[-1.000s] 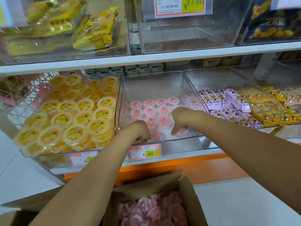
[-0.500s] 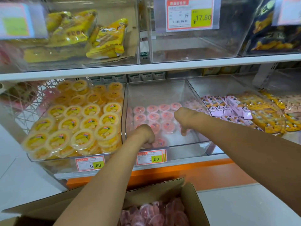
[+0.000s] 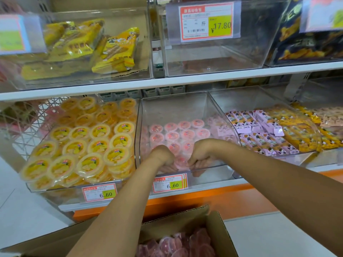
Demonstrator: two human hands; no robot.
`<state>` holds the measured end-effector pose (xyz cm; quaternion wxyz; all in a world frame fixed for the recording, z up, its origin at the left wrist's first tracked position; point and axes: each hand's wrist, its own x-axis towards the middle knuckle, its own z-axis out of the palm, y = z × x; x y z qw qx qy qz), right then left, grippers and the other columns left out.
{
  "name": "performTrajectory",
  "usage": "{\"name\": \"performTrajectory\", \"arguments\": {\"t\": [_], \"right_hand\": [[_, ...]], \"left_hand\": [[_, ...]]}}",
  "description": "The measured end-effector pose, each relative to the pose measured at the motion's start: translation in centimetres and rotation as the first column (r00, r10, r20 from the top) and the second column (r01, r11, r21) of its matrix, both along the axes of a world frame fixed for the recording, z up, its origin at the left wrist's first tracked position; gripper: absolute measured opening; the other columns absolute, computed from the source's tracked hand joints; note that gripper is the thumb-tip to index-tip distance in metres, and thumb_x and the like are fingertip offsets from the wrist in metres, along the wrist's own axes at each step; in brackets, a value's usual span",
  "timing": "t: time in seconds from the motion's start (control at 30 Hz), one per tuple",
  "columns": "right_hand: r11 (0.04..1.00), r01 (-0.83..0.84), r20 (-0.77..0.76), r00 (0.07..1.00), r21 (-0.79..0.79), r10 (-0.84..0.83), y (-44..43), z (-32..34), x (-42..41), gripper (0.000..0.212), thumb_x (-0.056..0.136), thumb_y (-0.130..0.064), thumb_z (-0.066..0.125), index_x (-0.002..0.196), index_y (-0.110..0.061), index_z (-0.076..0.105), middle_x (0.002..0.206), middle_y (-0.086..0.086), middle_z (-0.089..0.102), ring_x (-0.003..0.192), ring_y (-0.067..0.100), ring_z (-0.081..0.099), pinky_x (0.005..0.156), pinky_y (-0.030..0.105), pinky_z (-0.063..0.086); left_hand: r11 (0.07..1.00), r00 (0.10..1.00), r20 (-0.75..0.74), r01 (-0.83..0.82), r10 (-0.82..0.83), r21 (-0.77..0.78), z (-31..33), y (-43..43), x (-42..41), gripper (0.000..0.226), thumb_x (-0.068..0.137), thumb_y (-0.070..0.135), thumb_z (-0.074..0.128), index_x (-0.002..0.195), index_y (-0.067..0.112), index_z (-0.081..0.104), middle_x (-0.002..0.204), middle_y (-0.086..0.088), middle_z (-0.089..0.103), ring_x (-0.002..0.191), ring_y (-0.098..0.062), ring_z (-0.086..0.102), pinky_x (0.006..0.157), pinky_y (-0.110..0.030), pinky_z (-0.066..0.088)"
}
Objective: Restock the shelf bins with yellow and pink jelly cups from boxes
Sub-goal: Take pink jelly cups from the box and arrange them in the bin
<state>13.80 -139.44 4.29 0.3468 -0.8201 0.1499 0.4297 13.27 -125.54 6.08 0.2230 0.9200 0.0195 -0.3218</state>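
A clear middle bin (image 3: 178,106) on the lower shelf holds a thin layer of pink jelly cups (image 3: 172,135). My left hand (image 3: 162,157) and my right hand (image 3: 199,154) both reach over its front wall. The curled fingers of each hand grip pink cups at the front of the bin, close together, and partly hide them. The bin to the left is heaped with yellow jelly cups (image 3: 100,143). An open cardboard box (image 3: 220,230) below my arms contains more pink cups (image 3: 181,243).
To the right, a clear bin holds purple packets (image 3: 259,127) and yellow wrapped sweets. The white upper shelf (image 3: 185,78) carries bins of yellow snack packs and one nearly empty bin. Price tags (image 3: 169,183) hang on the shelf edge. White floor surrounds the box.
My right hand has come forward and left from the back right of the pink bin to its front, beside my left hand. The view has tilted up slightly.
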Motion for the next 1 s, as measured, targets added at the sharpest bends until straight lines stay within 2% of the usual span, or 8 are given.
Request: {"name": "performTrajectory", "arguments": {"t": [0.1,0.23,0.43,0.5,0.6,0.67,0.8,1.0], "right_hand": [[0.985,0.156,0.041,0.986,0.071,-0.159,0.0,-0.7,-0.2,0.023,0.094,-0.008,0.057,0.080,0.009,0.054,0.049,0.019,0.063,0.042,0.021,0.065,0.049,0.028,0.055],[0.980,0.177,0.091,0.978,0.092,-0.186,1.1,-0.8,-0.5,0.022,0.090,-0.005,0.062,0.071,0.000,0.053,0.038,0.006,0.057,0.030,0.011,0.054,0.035,0.017,0.045],[0.979,0.174,0.161,0.968,0.106,-0.190,3.8,-1.0,0.7,0.021,0.092,-0.003,0.058,0.071,-0.002,0.054,0.041,0.003,0.060,0.033,0.006,0.056,0.075,0.020,0.055],[0.983,0.147,0.192,0.967,0.113,-0.167,4.8,-0.5,0.7,0.022,0.092,-0.001,0.056,0.071,0.002,0.054,0.052,0.010,0.066,0.033,0.009,0.057,0.084,0.026,0.055],[0.987,0.147,0.202,0.967,0.065,-0.157,5.5,0.3,1.3,0.025,0.092,-0.004,0.059,0.067,0.003,0.055,0.046,0.009,0.063,0.032,0.009,0.057,0.052,0.017,0.055],[0.980,0.186,0.174,0.965,0.076,-0.197,5.9,0.3,1.4,0.024,0.090,-0.003,0.060,0.069,0.004,0.054,0.049,0.010,0.065,0.033,0.010,0.058,0.059,0.016,0.055],[0.940,0.288,0.117,0.943,0.183,-0.312,6.3,-0.2,1.3,0.019,0.092,0.002,0.054,0.109,0.013,0.056,0.113,0.022,0.066,0.084,0.020,0.072,0.086,0.026,0.051],[0.839,0.418,0.059,0.884,0.348,-0.464,5.9,-0.3,0.3,0.037,0.092,0.009,0.051,0.128,0.011,0.047,0.130,0.023,0.056,0.118,0.029,0.058,0.099,0.026,0.044]], "left_hand": [[0.966,0.979,0.029,0.194,-0.201,0.173,1.2,0.2,-0.9,0.038,0.091,0.013,0.058,0.054,0.013,0.048,0.037,0.004,0.049,0.023,-0.003,0.039,0.032,-0.014,0.032],[0.918,0.940,0.125,0.272,-0.318,0.288,2.6,0.7,-1.8,0.023,0.089,0.012,0.058,0.067,0.009,0.053,0.064,-0.004,0.050,0.050,-0.016,0.045,0.044,-0.022,0.033],[0.797,0.749,0.392,0.291,-0.534,0.529,5.7,2.8,-5.6,0.037,0.094,0.002,0.040,0.129,0.007,0.049,0.132,-0.009,0.051,0.122,-0.024,0.051,0.096,-0.027,0.042],[0.785,0.680,0.450,0.316,-0.579,0.532,5.6,4.1,-7.8,0.039,0.093,0.001,0.038,0.128,0.013,0.050,0.129,-0.007,0.052,0.118,-0.022,0.052,0.087,-0.023,0.041],[0.796,0.714,0.412,0.344,-0.567,0.499,4.7,5.4,-9.7,0.046,0.089,-0.003,0.039,0.129,0.018,0.048,0.122,-0.006,0.055,0.112,-0.021,0.054,0.075,-0.023,0.038],[0.834,0.740,0.426,0.334,-0.521,0.440,4.0,6.1,-10.0,0.051,0.087,-0.003,0.040,0.131,0.023,0.046,0.119,-0.003,0.056,0.108,-0.019,0.055,0.070,-0.022,0.035],[0.876,0.767,0.443,0.324,-0.465,0.358,3.5,6.8,-10.7,0.059,0.087,-0.006,0.039,0.135,0.029,0.041,0.115,-0.001,0.056,0.103,-0.016,0.054,0.067,-0.021,0.035],[0.918,0.769,0.508,0.279,-0.389,0.281,3.2,7.0,-11.9,0.073,0.082,-0.009,0.038,0.142,0.033,0.034,0.132,0.002,0.052,0.116,-0.016,0.052,0.081,-0.023,0.041]]}}
